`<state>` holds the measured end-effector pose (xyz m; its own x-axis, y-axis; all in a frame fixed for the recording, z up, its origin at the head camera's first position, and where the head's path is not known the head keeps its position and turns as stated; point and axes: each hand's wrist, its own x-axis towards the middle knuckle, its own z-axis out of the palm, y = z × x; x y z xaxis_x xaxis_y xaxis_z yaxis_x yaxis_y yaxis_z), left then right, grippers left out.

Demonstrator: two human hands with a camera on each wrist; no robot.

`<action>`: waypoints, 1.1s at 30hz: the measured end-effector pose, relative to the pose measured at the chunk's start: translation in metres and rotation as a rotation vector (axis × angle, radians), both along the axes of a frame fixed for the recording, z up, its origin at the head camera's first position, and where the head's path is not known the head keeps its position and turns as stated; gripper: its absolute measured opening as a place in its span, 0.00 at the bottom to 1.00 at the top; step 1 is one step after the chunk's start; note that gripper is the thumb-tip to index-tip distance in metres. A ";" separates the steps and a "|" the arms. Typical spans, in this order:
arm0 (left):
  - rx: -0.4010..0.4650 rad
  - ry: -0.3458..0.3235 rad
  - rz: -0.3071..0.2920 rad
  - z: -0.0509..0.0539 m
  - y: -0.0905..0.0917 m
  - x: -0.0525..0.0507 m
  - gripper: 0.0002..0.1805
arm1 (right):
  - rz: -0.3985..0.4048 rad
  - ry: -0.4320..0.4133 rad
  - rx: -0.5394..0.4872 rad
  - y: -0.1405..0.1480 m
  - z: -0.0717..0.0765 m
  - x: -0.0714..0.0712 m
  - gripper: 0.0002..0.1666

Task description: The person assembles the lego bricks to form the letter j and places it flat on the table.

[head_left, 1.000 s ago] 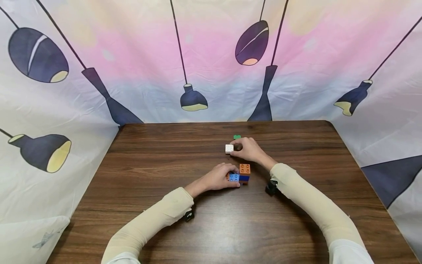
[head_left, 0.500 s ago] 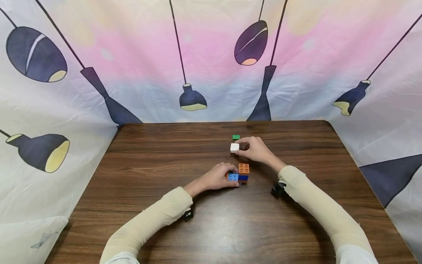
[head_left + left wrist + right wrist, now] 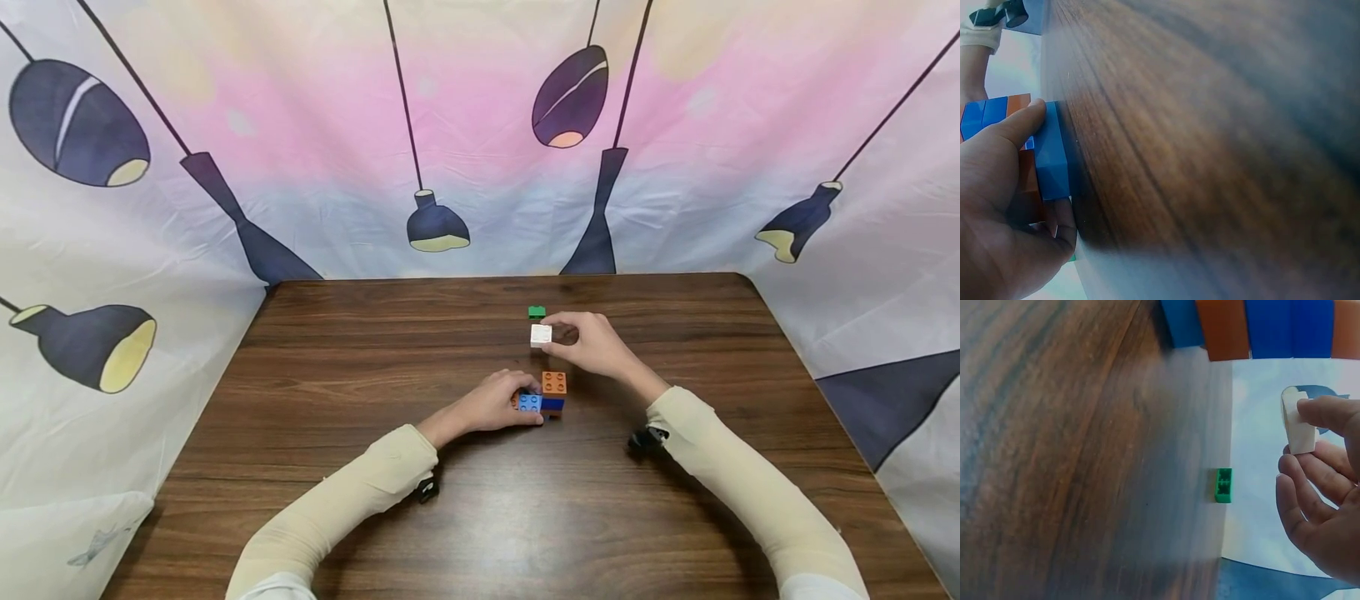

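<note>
A built stack of toy building bricks [image 3: 553, 385] in orange and blue stands on the table. My left hand [image 3: 487, 406] grips its left side, thumb and fingers round a light blue brick [image 3: 529, 403]. The left wrist view shows the thumb on a blue brick [image 3: 1052, 153] low down, with orange brick partly behind the hand. Farther back, my right hand [image 3: 597, 343] pinches a white brick [image 3: 541, 336] between thumb and fingers. From the right wrist view, this white brick [image 3: 1301, 428] is raised off the table and apart from the stack.
Behind the white brick, a small green brick [image 3: 537, 312] lies near the table's back edge. Its hollow side shows in the right wrist view. A brown wooden table [image 3: 337, 350] is under everything, with a printed cloth [image 3: 495, 150] hanging behind it.
My right hand has moved a little to the right with the white brick in its fingers. The left hand and the stack have stayed in place.
</note>
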<state>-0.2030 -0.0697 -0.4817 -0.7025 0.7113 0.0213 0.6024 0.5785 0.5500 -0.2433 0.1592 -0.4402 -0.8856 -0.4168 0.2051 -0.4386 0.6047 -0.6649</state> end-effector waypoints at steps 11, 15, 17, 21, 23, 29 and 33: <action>-0.001 -0.006 0.000 0.000 0.000 0.000 0.23 | 0.005 0.009 -0.004 0.007 0.016 0.020 0.22; -0.007 -0.006 0.001 0.000 0.000 0.000 0.23 | 0.017 0.027 -0.022 0.009 0.022 0.028 0.21; -0.006 -0.007 0.001 0.000 0.000 0.000 0.23 | 0.020 0.031 -0.028 0.010 0.025 0.031 0.21; -0.001 -0.007 0.001 0.001 -0.001 0.000 0.23 | 0.024 0.037 -0.038 0.011 0.030 0.038 0.21; 0.000 -0.004 0.001 0.001 -0.001 0.000 0.23 | 0.033 0.033 -0.047 0.011 0.032 0.041 0.21; 0.016 0.022 -0.014 0.000 0.000 -0.001 0.21 | 0.055 0.046 -0.065 0.010 0.035 0.050 0.20; 0.010 0.030 -0.012 0.000 0.000 -0.001 0.21 | 0.058 0.051 -0.060 0.010 0.036 0.056 0.21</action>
<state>-0.2037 -0.0700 -0.4817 -0.6932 0.7191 0.0488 0.6251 0.5662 0.5373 -0.1876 0.1695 -0.4046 -0.8478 -0.4530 0.2756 -0.5063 0.5370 -0.6748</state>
